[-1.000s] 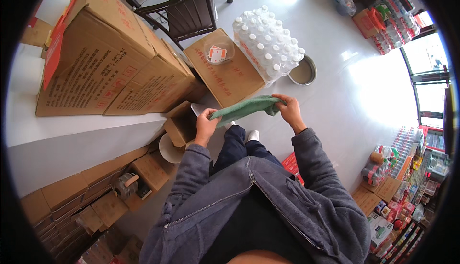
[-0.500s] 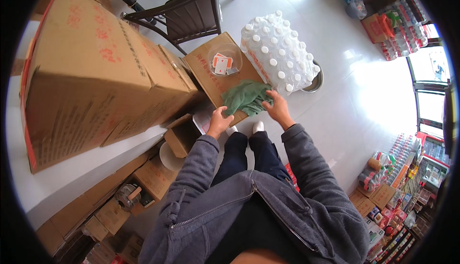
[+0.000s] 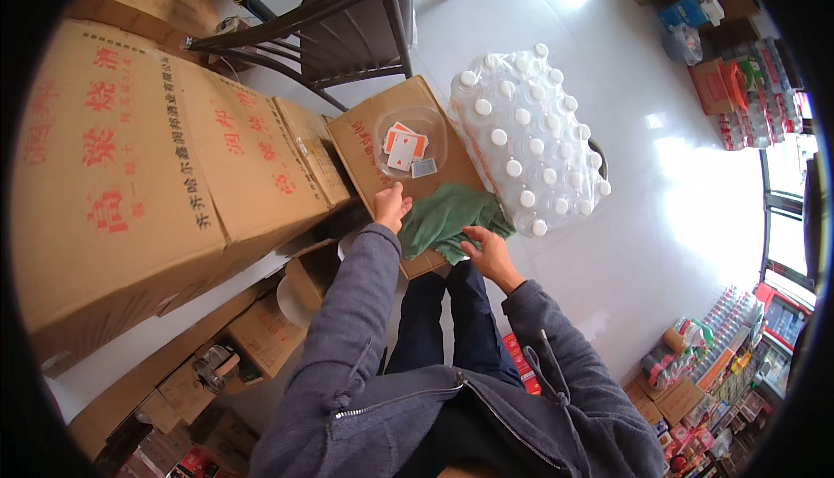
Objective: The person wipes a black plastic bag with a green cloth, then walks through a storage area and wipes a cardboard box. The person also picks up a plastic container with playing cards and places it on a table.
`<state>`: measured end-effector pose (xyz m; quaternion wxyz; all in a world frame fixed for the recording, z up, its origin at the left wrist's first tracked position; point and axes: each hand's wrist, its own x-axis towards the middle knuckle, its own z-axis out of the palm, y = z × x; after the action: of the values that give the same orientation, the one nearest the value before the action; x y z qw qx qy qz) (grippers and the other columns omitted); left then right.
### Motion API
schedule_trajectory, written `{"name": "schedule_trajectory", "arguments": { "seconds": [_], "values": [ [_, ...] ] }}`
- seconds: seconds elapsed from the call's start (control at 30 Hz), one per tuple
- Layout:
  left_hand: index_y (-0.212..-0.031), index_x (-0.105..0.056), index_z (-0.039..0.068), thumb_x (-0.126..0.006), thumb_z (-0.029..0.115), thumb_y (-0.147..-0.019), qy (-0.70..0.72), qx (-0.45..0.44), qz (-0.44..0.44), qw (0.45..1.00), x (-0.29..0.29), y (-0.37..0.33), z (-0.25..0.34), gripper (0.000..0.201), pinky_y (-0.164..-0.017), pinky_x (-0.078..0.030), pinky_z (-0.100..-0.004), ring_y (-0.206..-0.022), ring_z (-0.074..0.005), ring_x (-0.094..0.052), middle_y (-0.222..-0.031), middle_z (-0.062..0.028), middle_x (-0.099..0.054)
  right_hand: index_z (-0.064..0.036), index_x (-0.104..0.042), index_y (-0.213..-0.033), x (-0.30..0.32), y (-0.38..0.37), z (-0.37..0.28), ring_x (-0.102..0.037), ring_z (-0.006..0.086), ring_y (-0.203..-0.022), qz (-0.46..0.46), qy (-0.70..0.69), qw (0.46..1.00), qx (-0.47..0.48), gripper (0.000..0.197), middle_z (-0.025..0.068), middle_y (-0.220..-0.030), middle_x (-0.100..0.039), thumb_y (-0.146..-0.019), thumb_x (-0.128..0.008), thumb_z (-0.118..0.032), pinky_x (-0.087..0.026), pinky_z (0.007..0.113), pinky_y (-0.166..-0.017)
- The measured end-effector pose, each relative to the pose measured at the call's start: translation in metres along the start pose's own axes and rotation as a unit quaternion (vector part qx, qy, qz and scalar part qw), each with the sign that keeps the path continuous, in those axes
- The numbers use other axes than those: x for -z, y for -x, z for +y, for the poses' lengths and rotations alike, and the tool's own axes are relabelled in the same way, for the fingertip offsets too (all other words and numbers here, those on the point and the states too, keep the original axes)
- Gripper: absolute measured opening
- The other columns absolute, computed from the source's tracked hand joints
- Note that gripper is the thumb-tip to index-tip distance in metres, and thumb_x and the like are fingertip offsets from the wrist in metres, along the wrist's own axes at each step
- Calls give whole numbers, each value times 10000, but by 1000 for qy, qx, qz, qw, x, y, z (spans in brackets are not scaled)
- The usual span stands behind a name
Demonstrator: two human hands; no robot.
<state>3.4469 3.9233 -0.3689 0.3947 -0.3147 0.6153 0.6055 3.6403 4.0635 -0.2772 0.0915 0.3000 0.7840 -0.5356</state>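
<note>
A crumpled green cloth (image 3: 453, 217) lies on the near part of a cardboard box (image 3: 354, 137). My left hand (image 3: 391, 206) is at the cloth's left edge, just short of a clear plastic bowl (image 3: 440, 150); its fingers are loosely extended and nothing shows in them. At the cloth's near right edge is my right hand (image 3: 492, 258), fingers bent and apart, the tips at the fabric. Whether they touch it is hard to tell. Inside the bowl are white-and-orange playing cards (image 3: 400, 150) and a small grey-blue card pack (image 3: 424, 167).
A shrink-wrapped pack of white-capped bottles (image 3: 530, 144) stands right of the box. Large stacked cartons (image 3: 174, 157) rise on the left. A dark chair (image 3: 352, 35) is beyond the box. Packaged goods (image 3: 686, 352) line the right side.
My left hand has moved forward along the cloth's left edge toward the bowl. My right hand has shifted from the cloth's right end to its near edge. The whole view has tilted forward.
</note>
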Motion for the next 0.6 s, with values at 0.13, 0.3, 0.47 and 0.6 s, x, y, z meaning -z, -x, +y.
{"name": "schedule_trajectory", "arguments": {
  "seconds": [0.13, 0.3, 0.47, 0.6],
  "values": [
    [-1101, -436, 36, -542, 255, -892, 74, 57, 46, 995, -17, -33, 5, 321, -731, -529, -393, -821, -273, -594, -960, -109, -489, -7, -596, -1066, 6, 3, 6, -619, 294, -937, -9, -17, 1000, -5, 316, 182, -982, -640, -791, -626, -161, -483, 363, -800],
    [-1033, -471, -6, -441, 199, -914, 44, 20, 12, 999, -20, -47, 10, 239, -682, -535, -358, -762, -255, -614, -887, -122, -554, -8, -591, -1071, 13, 6, 11, -640, 257, -894, -17, -32, 999, -12, 295, 155, -963, -653, -810, -619, -143, -498, 337, -776],
    [-977, -510, -33, -428, 141, -889, 179, 36, -59, 981, -13, -21, 21, 211, -634, -539, -295, -742, -238, -631, -833, -134, -598, -5, -611, -1023, 17, -5, -1, -630, 314, -865, 4, -59, 998, 4, 286, 187, -916, -643, -774, -622, -145, -489, 368, -754],
    [-938, -522, -30, -439, 154, -888, 109, -47, -41, 992, -9, 29, 28, 208, -600, -537, -269, -725, -219, -636, -799, -131, -610, -14, -614, -1013, 18, -15, -31, -639, 308, -812, 9, -44, 999, 26, 274, 175, -846, -648, -767, -630, -132, -492, 362, -725]
  ]
}}
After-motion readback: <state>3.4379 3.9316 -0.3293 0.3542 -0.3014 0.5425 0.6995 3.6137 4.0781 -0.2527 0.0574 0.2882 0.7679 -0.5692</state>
